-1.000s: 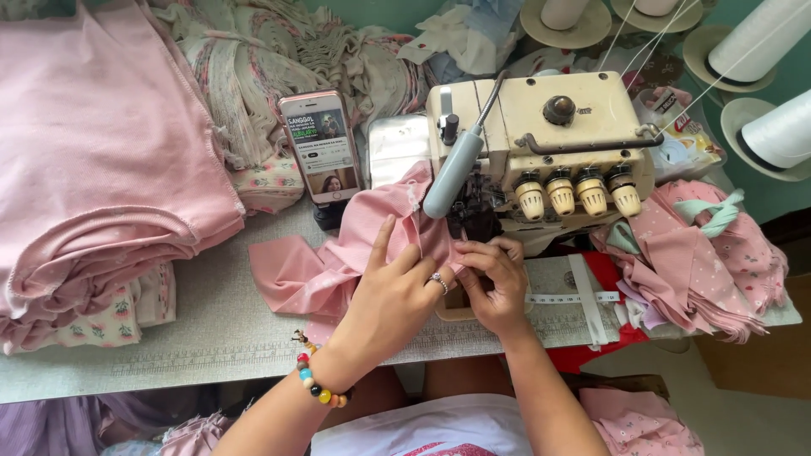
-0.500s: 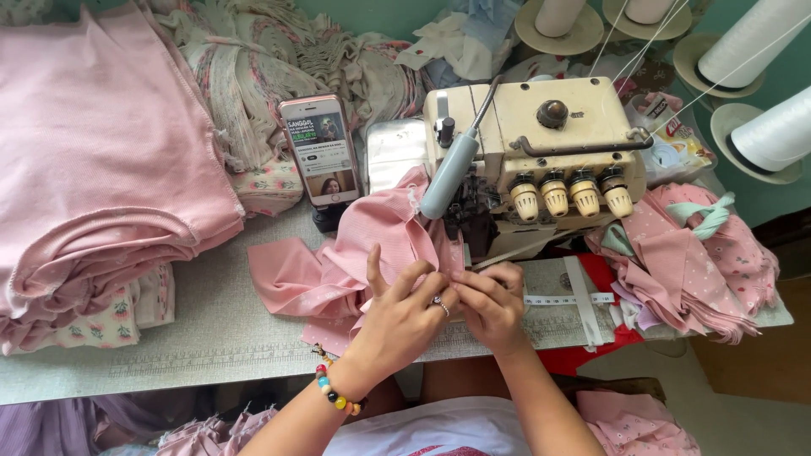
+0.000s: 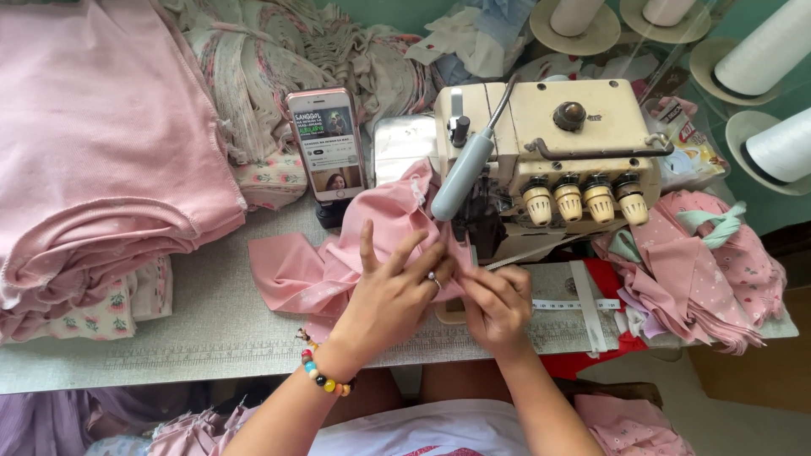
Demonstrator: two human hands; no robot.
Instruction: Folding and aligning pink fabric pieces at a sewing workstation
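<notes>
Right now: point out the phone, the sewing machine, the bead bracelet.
phone [image 3: 328,143], head view, middle of its screen
sewing machine [image 3: 549,135], head view, cream top cover
bead bracelet [image 3: 323,377], head view, beads on the left wrist

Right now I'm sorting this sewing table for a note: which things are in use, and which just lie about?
In use:
left hand and right hand, both on the pink fabric piece
cream sewing machine

Lying about:
propped phone
folded pink stack
pink scraps
white thread cones
</notes>
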